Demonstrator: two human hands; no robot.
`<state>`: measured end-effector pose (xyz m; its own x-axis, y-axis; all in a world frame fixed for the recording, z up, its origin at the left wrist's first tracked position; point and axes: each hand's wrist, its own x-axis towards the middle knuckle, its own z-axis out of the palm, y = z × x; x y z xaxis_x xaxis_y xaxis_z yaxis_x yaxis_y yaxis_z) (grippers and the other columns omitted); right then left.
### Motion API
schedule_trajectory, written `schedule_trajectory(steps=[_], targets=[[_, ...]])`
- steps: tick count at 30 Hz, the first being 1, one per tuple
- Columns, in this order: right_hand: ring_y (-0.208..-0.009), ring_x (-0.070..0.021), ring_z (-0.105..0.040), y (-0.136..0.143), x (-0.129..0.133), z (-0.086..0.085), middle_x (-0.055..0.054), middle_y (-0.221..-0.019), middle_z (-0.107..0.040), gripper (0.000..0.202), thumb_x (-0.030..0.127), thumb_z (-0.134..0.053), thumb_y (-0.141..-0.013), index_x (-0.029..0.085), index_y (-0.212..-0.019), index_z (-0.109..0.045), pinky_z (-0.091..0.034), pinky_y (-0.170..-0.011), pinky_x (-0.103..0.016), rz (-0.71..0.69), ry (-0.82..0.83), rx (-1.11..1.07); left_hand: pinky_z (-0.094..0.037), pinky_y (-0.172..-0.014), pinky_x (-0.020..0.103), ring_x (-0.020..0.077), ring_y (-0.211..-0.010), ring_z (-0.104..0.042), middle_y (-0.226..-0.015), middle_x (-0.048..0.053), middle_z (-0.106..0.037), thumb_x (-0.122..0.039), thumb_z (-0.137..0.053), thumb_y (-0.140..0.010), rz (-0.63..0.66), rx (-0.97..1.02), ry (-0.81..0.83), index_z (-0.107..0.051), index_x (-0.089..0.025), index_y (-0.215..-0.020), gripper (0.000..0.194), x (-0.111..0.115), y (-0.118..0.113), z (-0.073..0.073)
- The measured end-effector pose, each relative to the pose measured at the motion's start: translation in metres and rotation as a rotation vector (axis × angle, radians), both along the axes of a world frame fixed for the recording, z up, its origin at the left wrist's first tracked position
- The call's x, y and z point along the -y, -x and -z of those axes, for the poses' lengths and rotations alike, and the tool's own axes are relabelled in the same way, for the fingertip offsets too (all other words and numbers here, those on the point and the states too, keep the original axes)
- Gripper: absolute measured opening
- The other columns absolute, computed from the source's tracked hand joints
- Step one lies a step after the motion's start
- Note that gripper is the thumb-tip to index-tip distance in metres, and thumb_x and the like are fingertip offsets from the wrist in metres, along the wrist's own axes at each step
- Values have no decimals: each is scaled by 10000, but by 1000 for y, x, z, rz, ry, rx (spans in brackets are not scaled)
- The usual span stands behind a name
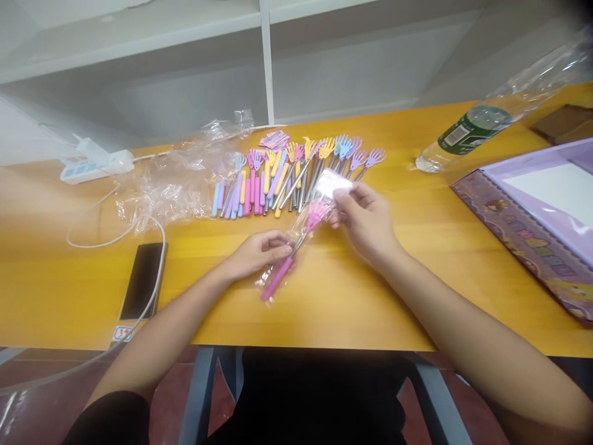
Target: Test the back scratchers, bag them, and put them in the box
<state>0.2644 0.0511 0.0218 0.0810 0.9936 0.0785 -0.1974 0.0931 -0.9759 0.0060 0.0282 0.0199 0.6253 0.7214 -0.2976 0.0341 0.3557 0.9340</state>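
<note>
My left hand (257,253) is closed around the shaft of a pink back scratcher (278,279), a hand-shaped head on a metal rod with a magenta handle. It lies tilted inside a clear plastic bag (266,285), handle towards me. Between the thumb and fingers of my right hand (365,221) is a white card (331,182) at the top of the bag, just beyond the scratcher's head. Whether the card is inside the bag, I cannot tell. Behind my hands lies a row of back scratchers (248,193) in pink, yellow, purple and blue.
Crumpled clear bags (176,191) lie left of the row, with small pink cards (274,140) behind it. A power strip (97,165), cable and phone (144,281) are on the left. To the right stand a water bottle (472,133) and a purple printed box (523,238).
</note>
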Motion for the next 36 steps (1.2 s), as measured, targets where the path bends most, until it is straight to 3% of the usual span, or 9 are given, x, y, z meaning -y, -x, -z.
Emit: schedule_trajectory(steps=[4, 7, 12, 15, 22, 30, 36], targets=[[-564, -100, -555, -20, -9, -6, 35, -700, -539, 454, 542, -890, -833, 229, -861, -563, -483, -520, -238, 162, -91, -75, -639, -743, 326, 196, -829, -776, -1028, 143, -780, -473, -843, -917, 126, -18, 25, -691, -128, -1121, 429, 3, 1, -6], [-595, -104, -526, -27, -11, -10, 25, -737, -521, 452, 557, -843, -866, 243, -868, -517, -466, -527, -238, 213, -101, -95, -662, -812, 360, 199, -851, -790, -1056, 154, -786, -444, -842, -924, 155, -11, 28, -694, -129, -1135, 407, 2, 2, -5], [-570, -102, -427, -14, -3, -9, 3, -769, -531, 485, 689, -786, -865, 252, -955, -597, -329, -438, -242, 44, 29, -143, -671, -782, 349, 186, -791, -786, -1030, 147, -792, -410, -843, -925, 139, -14, 23, -694, -121, -1130, 384, 3, 1, -4], [-534, -83, -363, -5, 3, -9, 25, -706, -486, 491, 656, -863, -819, 235, -930, -637, -279, -424, -232, -41, 72, -182, -660, -770, 338, 168, -756, -771, -1024, 139, -799, -410, -852, -915, 117, -29, 4, -704, -119, -1131, 391, 4, -1, -5], [-591, -87, -460, -12, 1, -13, 11, -770, -539, 536, 612, -955, -725, 211, -853, -623, -407, -471, -234, -8, 56, -151, -647, -777, 320, 160, -776, -755, -1043, 164, -815, -455, -842, -918, 54, -73, -37, -744, -98, -1113, 419, 2, -2, -4], [-542, -69, -292, -15, -2, -13, 41, -675, -403, 563, 590, -966, -720, 205, -765, -558, -271, -459, -242, -53, 42, -138, -628, -705, 290, 152, -696, -737, -866, 108, -808, -533, -868, -871, -55, -62, -34, -767, -104, -1019, 465, 6, -6, 1], [-543, -73, -260, -13, 1, -16, 41, -676, -403, 565, 581, -967, -723, 209, -755, -543, -252, -483, -264, -47, 32, -127, -606, -699, 278, 137, -670, -716, -811, 80, -787, -535, -871, -864, -121, -67, -57, -770, -99, -1008, 469, 10, -10, 5]])
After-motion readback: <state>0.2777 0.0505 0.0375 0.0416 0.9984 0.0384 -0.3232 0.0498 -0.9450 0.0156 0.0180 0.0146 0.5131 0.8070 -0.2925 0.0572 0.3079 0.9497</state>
